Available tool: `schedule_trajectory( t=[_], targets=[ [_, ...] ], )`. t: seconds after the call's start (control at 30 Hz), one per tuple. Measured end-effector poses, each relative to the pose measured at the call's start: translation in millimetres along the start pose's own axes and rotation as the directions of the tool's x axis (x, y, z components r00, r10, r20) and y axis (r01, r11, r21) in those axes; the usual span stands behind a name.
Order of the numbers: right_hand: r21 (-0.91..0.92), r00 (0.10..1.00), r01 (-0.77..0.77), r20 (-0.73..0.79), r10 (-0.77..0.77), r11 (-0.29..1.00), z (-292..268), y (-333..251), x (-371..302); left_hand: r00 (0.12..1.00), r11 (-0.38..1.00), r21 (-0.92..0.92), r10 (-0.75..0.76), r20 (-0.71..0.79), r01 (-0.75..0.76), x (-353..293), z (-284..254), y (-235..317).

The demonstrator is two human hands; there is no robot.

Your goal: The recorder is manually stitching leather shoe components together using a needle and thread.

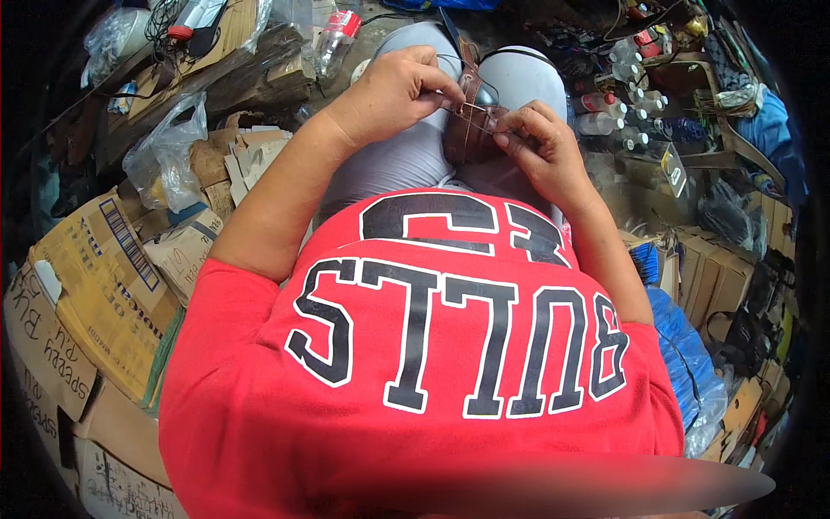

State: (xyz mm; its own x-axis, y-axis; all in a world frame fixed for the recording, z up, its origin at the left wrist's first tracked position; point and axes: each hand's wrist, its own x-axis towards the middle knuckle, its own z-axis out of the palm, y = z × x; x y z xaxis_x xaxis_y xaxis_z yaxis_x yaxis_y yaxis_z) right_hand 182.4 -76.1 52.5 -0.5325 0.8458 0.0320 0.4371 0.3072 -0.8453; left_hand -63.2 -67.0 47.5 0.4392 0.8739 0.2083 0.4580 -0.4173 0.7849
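A brown leather shoe [467, 145] is held between my knees, with a smooth grey form showing in its opening. My left hand [413, 93] is at the shoe's left side, thumb and forefinger pinched on a thin thread [474, 107]. On the other side, my right hand [538, 145] pinches a thread beside the shoe's edge, its other fingers curled. Fine strands run between the two hands across the leather. Whether a needle is among them is too small to tell. A dark cord [529, 52] passes over my right knee.
Cardboard boxes [104, 285] stand at the left, below a clear plastic bag [173, 160]. A red-labelled plastic bottle [335, 41] lies beyond my left hand. Several small bottles [605, 112] are clustered at the right, with blue plastic sheeting [679, 350] nearer me.
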Motion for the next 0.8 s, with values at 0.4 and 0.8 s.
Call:
schedule_trajectory(
  t=[0.4, 0.8],
  targets=[
    [0.038, 0.998, 0.052, 0.021, -0.053, 0.998, 3, 6, 1, 0.931, 0.876, 0.327, 0.294, 0.217, -0.354, 31, 13, 21],
    [0.034, 0.971, -0.206, -0.115, 0.209, 0.978, -26, 25, -9, 0.84, 0.638, 0.57, 0.257, 0.477, -0.518, 30, 33, 60]
  ],
)
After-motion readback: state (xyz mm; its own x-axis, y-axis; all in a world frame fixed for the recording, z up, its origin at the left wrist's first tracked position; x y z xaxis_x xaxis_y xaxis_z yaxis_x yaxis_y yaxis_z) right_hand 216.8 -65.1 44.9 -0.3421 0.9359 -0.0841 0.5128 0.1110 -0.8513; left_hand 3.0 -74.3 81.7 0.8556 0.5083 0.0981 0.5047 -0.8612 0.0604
